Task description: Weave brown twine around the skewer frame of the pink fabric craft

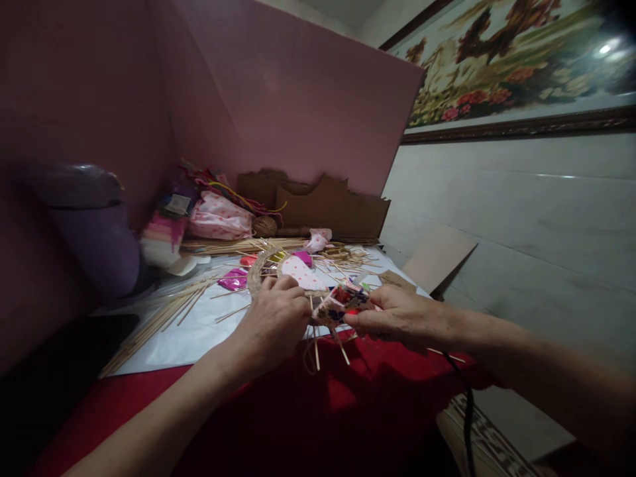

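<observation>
While our left hand [283, 311] rests with curled fingers at the near edge of a woven ring [256, 271], our right hand [390, 311] reaches in from the other side and pinches a piece of floral cloth [330, 310] between its thumb and fingers. The left fingertips are hidden from us, so we cannot tell whether they grip the ring or only steady it. The ring, of pale, rope-like material, lies in front of us near the middle of the table, and a white cloth piece with pinkish dots [301, 273] shows within it. Thin sticks [318, 354] poke out below the floral cloth, towards us.

Under our work we see a white sheet [163, 348] and, at the near side, a dark red cover [342, 377]. A shiny magenta packet [232, 279] lies left of the ring, and more long sticks [163, 324] lie further left. Behind, we find a pink dotted bundle [221, 215], a ball of twine [265, 226] and jagged brown cardboard [332, 205]. A purple bin [102, 238] stands at far left; a black cord [468, 424] hangs below our right forearm.
</observation>
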A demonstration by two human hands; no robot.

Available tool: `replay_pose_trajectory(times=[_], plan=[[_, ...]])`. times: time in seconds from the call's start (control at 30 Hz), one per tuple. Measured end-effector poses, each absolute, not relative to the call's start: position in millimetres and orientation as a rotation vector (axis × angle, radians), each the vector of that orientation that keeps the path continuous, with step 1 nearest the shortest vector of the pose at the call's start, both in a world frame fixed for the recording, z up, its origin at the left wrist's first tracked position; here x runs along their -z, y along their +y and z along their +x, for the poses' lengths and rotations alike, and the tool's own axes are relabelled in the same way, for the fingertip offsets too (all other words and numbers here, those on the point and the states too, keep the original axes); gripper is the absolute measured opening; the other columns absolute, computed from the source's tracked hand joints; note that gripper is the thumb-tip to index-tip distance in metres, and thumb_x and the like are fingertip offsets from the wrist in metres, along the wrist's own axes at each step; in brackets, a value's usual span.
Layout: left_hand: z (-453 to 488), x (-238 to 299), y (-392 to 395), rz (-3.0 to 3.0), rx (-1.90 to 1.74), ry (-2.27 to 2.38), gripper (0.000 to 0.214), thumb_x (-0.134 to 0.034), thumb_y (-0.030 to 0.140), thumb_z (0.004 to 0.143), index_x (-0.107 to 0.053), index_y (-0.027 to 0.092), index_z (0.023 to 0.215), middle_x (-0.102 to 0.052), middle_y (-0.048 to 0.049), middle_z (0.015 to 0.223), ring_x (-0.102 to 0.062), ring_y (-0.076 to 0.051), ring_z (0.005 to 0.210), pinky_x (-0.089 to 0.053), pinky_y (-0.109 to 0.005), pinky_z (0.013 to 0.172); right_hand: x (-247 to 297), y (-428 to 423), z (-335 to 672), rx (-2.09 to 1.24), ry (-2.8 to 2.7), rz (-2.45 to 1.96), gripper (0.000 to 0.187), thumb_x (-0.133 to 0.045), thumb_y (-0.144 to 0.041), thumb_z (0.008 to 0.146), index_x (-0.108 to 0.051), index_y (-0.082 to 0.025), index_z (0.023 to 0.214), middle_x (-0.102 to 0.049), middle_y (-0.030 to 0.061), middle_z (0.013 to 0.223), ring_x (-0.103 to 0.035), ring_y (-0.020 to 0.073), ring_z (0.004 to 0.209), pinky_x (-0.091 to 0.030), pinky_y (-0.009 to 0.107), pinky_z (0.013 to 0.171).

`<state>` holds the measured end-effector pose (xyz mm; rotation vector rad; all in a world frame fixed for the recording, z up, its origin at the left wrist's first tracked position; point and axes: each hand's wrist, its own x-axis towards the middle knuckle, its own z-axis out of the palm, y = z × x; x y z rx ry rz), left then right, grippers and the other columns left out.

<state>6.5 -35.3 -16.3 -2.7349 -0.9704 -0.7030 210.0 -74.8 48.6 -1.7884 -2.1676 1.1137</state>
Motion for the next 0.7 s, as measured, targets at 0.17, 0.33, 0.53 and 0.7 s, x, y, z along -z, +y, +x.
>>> replay_pose_trajectory(times=[0.17,0.33,0.53,0.7], plan=[[6.1,16.3,-35.7,-2.736,0.701,-0.978,0.016,-0.051,0.019,0.083,-0.063,0.02,0.072,-0.064,-0.0016,0.077,-0.05,-0.022,0.086,-0.036,-0.043,0.078,-48.2,-75.1,212.2,-1.155,-2.156,-1.77,0.046,-0.045,-0.062,0.077,-0.043,-0.018,0.063,-0.037,-0.0052,0.049,-0.03,0.0049,0.035,-0.023,0.019,0.031],[6.7,18.6,-35.1,-2.732,0.72,-0.962,0.015,-0.053,0.017,0.081,-0.063,0.019,0.071,-0.064,-0.0022,0.077,-0.05,-0.021,0.087,-0.035,-0.042,0.081,-46.0,-73.4,213.4,-1.167,-2.132,-1.772,0.047,-0.046,-0.064,0.075,-0.043,-0.019,0.063,-0.036,-0.005,0.05,-0.029,0.0048,0.036,-0.023,0.019,0.031],[6.8,17.8,-33.4,-2.726,0.693,-0.966,0.015,-0.052,0.017,0.081,-0.063,0.019,0.071,-0.064,-0.0026,0.077,-0.05,-0.022,0.086,-0.035,-0.042,0.08,-44.9,-72.5,212.4,-1.171,-2.133,-1.774,0.047,-0.045,-0.064,0.076,-0.04,-0.019,0.062,-0.034,-0.0055,0.049,-0.028,0.0044,0.036,-0.02,0.019,0.031],[7.1,16.1,-34.6,-2.741,0.667,-0.984,0.016,-0.051,0.016,0.082,-0.063,0.019,0.072,-0.065,-0.003,0.079,-0.05,-0.022,0.087,-0.035,-0.043,0.081,-45.6,-73.2,210.2,-1.169,-2.137,-1.758,0.048,-0.045,-0.063,0.076,-0.039,-0.018,0.06,-0.033,-0.0058,0.048,-0.026,0.0036,0.036,-0.017,0.018,0.032]])
